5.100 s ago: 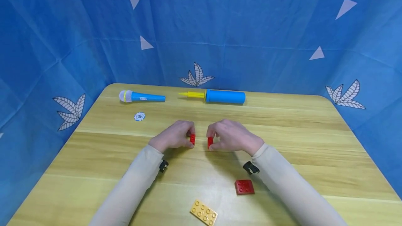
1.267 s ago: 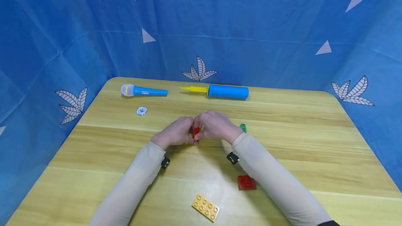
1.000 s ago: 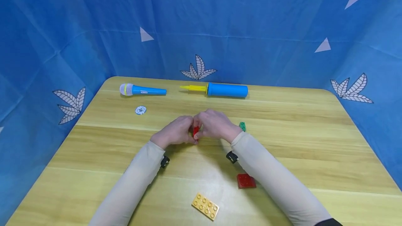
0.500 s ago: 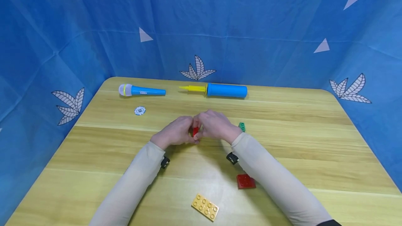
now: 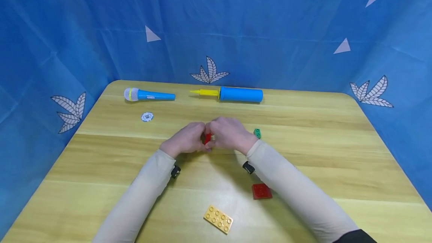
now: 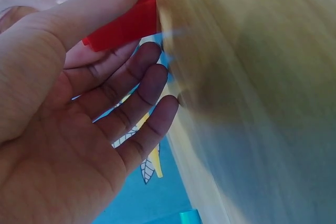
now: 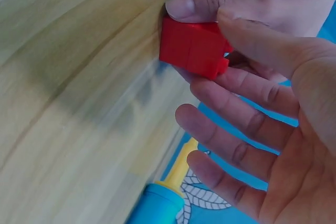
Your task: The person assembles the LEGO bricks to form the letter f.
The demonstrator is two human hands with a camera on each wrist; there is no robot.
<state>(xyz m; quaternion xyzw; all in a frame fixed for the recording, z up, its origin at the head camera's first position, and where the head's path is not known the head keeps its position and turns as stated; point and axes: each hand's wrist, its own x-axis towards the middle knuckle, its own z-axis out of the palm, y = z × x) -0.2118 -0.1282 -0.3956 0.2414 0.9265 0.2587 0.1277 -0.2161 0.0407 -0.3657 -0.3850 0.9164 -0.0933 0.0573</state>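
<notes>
Over the middle of the wooden table, my left hand (image 5: 185, 138) and right hand (image 5: 231, 135) meet around two red toy building bricks (image 7: 191, 46). A seam between them shows in the right wrist view, where they sit flush as one block with studs on one end. Each hand pinches the block between thumb and forefinger, the other fingers loosely bent. In the left wrist view the thumb covers part of the red block (image 6: 126, 27). Just right of the right hand lies a small green brick (image 5: 257, 133).
Nearer the front lie a dark red brick (image 5: 261, 191), beside the right forearm, and a yellow brick (image 5: 218, 219). Along the back are a blue toy microphone (image 5: 156, 95) and a blue-and-yellow hand pump (image 5: 241, 94). A poker chip (image 5: 147, 117) lies at the left.
About five seconds ago the hands were apart, each with one red brick. They have come together and the bricks now touch. The green brick has come into sight. Over the last second the hands barely move.
</notes>
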